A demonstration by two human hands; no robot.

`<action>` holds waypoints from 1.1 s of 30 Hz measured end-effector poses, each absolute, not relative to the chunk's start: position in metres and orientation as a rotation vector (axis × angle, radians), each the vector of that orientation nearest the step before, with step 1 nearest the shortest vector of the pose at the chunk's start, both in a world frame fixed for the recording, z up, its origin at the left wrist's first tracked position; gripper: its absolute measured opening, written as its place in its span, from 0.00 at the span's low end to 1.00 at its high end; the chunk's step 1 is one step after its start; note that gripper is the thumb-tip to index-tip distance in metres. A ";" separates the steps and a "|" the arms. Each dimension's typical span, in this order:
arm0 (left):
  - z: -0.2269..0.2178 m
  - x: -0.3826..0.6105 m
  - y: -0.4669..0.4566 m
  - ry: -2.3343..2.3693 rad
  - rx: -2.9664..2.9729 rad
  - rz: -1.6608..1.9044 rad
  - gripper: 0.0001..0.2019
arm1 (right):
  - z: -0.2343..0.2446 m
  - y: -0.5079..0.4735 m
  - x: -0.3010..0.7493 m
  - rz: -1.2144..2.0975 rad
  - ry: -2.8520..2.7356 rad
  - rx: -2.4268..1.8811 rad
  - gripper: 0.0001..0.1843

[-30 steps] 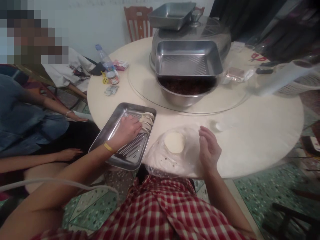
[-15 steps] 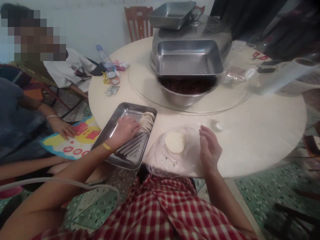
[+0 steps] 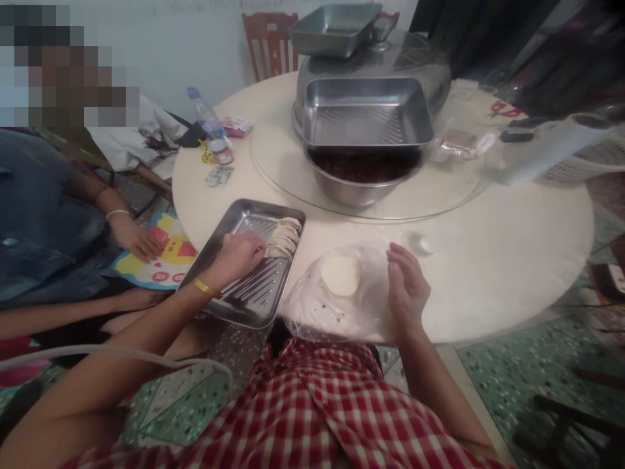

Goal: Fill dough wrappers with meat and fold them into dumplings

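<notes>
My left hand (image 3: 239,257) is over a metal tray (image 3: 254,317), just left of a short row of pale dumplings (image 3: 284,236). Its fingers are loosely bent with a small gap between them, and I see nothing held there. On the tabletop, my right hand (image 3: 407,286) rests on its edge, empty, fingers stretched out and thumb side up. Between the two hands lies a round dough wrapper (image 3: 340,275) on a crumpled clear plastic bag (image 3: 322,319). A small white piece (image 3: 426,243), blurred, lies beyond my right hand.
A steel bowl of dark filling (image 3: 364,189) stands under another tray (image 3: 366,120) on the glass turntable. Behind is a big lidded pan (image 3: 434,71). At left are a jar (image 3: 222,152), a bottle (image 3: 208,117) and another person's hand (image 3: 139,241); a plastic roll (image 3: 556,150) lies right.
My left hand has drawn back a little to the left, off the nearest dumpling, which stays in the row. My right hand keeps its place. The person at left has shifted the colourful sheet.
</notes>
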State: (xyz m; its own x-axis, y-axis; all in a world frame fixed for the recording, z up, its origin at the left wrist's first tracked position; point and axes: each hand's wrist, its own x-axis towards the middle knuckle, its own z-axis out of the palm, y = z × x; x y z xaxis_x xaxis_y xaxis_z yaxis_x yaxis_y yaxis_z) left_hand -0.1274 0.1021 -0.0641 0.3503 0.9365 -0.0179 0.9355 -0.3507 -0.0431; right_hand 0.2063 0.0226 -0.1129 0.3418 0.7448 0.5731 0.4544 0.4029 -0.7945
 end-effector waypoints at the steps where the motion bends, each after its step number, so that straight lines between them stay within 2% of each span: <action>1: -0.061 -0.128 0.100 -1.775 -2.555 0.050 0.14 | -0.113 0.023 0.206 0.264 -1.291 -1.228 0.11; 4: -0.047 -0.124 0.091 -1.724 -2.527 -0.050 0.15 | -0.111 0.024 0.206 0.251 -1.297 -1.229 0.10; 7: -0.032 -0.100 0.077 -1.511 -2.581 -0.215 0.13 | -0.109 0.026 0.204 0.237 -1.316 -1.227 0.11; 10: -0.025 -0.061 0.059 -1.308 -2.751 -0.329 0.16 | -0.107 0.028 0.202 0.194 -1.405 -1.268 0.10; 16: -0.049 -0.006 0.009 -1.147 -3.048 -0.388 0.16 | -0.111 0.017 0.198 0.066 -1.836 -1.252 0.09; 24: -0.076 0.003 -0.038 -1.339 -3.026 -0.287 0.11 | -0.121 0.000 0.198 -0.027 -2.192 -1.208 0.10; 33: -0.084 -0.006 -0.042 -1.408 -3.044 -0.451 0.11 | -0.108 0.014 0.193 -0.067 -2.325 -1.228 0.06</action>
State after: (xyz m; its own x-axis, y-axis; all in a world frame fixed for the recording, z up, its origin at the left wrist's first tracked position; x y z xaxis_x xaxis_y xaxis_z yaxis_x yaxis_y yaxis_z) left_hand -0.0057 -0.0419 -0.0840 0.6238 0.7697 0.1359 0.7057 -0.6294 0.3254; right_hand 0.1928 0.0144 -0.1083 -0.4641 0.7600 0.4550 0.7850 0.5908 -0.1861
